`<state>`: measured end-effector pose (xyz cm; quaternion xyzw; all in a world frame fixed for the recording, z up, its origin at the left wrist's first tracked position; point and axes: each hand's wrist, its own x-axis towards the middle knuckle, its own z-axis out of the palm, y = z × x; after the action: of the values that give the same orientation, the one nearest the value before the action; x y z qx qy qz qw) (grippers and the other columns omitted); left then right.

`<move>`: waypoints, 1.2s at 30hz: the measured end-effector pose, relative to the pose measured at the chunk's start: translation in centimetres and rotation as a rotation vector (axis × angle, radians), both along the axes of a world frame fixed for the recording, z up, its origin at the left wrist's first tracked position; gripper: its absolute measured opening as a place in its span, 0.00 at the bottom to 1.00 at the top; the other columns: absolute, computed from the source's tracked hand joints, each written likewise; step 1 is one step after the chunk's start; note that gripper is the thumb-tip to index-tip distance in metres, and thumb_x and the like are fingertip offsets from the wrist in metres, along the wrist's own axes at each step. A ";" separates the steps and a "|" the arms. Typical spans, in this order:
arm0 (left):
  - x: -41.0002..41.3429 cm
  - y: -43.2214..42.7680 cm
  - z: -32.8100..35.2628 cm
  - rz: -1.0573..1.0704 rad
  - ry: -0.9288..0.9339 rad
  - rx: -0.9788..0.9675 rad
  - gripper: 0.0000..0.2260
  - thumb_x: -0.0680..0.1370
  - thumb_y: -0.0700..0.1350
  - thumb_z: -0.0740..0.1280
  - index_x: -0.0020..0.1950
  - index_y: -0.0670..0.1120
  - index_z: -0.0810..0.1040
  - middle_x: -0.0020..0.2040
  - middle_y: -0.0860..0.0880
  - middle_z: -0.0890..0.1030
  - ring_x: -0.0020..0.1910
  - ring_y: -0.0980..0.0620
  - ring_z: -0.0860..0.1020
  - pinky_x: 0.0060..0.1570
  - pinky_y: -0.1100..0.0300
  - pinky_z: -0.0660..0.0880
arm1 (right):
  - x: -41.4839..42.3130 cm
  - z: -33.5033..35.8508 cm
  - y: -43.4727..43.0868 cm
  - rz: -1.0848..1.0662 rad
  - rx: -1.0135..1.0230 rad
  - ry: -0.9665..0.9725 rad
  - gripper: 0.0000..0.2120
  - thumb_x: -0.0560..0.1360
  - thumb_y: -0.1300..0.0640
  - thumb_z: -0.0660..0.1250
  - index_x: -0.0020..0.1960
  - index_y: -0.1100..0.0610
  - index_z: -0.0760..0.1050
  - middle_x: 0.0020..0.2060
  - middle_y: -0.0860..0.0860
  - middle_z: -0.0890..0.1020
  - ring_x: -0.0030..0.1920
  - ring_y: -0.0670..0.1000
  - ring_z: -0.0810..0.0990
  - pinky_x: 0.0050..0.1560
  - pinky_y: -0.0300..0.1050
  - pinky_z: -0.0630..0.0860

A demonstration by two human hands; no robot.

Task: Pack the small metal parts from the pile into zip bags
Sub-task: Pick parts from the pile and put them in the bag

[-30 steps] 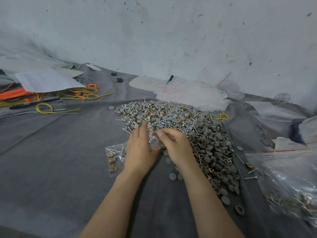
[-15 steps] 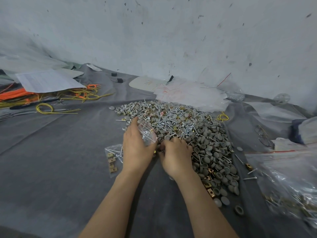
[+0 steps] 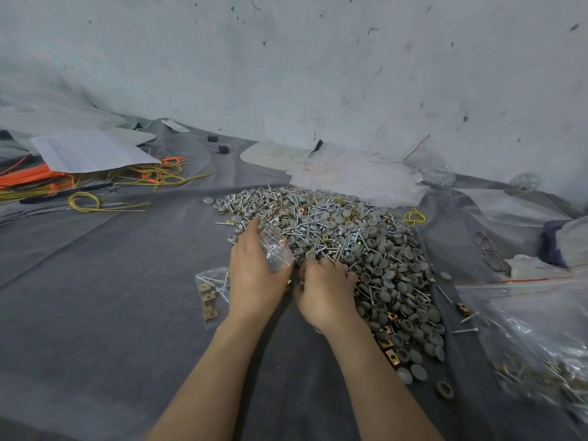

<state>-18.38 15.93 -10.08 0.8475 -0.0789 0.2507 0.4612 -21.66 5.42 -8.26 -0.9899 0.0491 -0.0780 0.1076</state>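
Observation:
A big pile of screws, grey caps and brass clips (image 3: 343, 243) lies on the grey cloth (image 3: 95, 313). My left hand (image 3: 254, 275) holds a small clear zip bag (image 3: 276, 248) at the pile's near-left edge. Just right of it, my right hand (image 3: 324, 291) lies knuckles up with its fingers curled down into the parts at the pile's edge; what they grip is hidden. A second small zip bag (image 3: 211, 291) with brass clips and screws lies flat to the left of my left wrist.
A large clear bag (image 3: 534, 351) holding packed parts lies at the right. Spare plastic bags (image 3: 356, 176) sit behind the pile by the wall. Yellow and orange wires (image 3: 95, 186) and a paper sheet (image 3: 89, 151) are at the far left. Glasses (image 3: 490, 253) lie right of the pile.
My right hand left the bag's mouth and dropped to the pile's near edge, fingers curling into the parts. My left hand shifted slightly forward, lifting the bag upright.

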 end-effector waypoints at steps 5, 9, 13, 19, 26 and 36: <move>-0.1 0.1 0.0 -0.013 0.021 0.052 0.34 0.74 0.44 0.71 0.76 0.43 0.58 0.71 0.44 0.67 0.70 0.46 0.63 0.69 0.54 0.61 | 0.5 0.1 -0.6 0.018 0.351 -0.214 0.03 0.78 0.57 0.64 0.51 0.53 0.71 0.44 0.46 0.78 0.49 0.51 0.78 0.57 0.53 0.72; -0.4 -0.1 -0.2 -0.089 0.035 0.174 0.37 0.72 0.43 0.71 0.77 0.44 0.56 0.72 0.45 0.67 0.70 0.46 0.64 0.68 0.55 0.60 | 0.6 0.8 -0.9 -0.012 0.793 -0.452 0.07 0.74 0.58 0.70 0.44 0.53 0.72 0.37 0.43 0.77 0.37 0.39 0.76 0.40 0.28 0.73; -0.4 -0.1 -0.4 -0.115 0.030 0.202 0.37 0.73 0.44 0.71 0.77 0.44 0.55 0.72 0.46 0.66 0.70 0.47 0.63 0.68 0.57 0.59 | 0.9 0.9 -0.5 0.153 0.908 -0.321 0.04 0.76 0.58 0.68 0.47 0.58 0.80 0.39 0.49 0.83 0.40 0.44 0.80 0.43 0.35 0.75; 0.1 0.0 0.0 -0.031 0.022 0.020 0.34 0.73 0.44 0.71 0.75 0.43 0.60 0.68 0.44 0.71 0.67 0.46 0.67 0.66 0.55 0.63 | 0.8 0.6 -1.7 0.003 0.400 -0.369 0.11 0.79 0.58 0.60 0.57 0.54 0.80 0.51 0.49 0.82 0.49 0.47 0.78 0.53 0.44 0.75; 0.3 0.0 0.0 0.020 -0.003 -0.054 0.35 0.72 0.42 0.72 0.75 0.40 0.60 0.70 0.43 0.69 0.69 0.45 0.66 0.67 0.59 0.61 | 0.7 -0.8 -0.3 -0.070 0.033 -0.180 0.09 0.80 0.52 0.60 0.58 0.51 0.74 0.58 0.51 0.68 0.62 0.55 0.65 0.63 0.52 0.59; -0.1 0.0 0.0 -0.020 0.034 0.052 0.36 0.72 0.43 0.72 0.76 0.42 0.58 0.71 0.44 0.68 0.69 0.45 0.65 0.68 0.55 0.61 | 0.8 0.0 -0.8 -0.070 0.382 -0.321 0.02 0.78 0.55 0.65 0.49 0.51 0.71 0.42 0.43 0.76 0.49 0.49 0.76 0.56 0.48 0.67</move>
<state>-18.49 15.92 -10.10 0.8626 -0.0858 0.2295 0.4426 -20.85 4.65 -8.28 -0.9242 0.0793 -0.2273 0.2966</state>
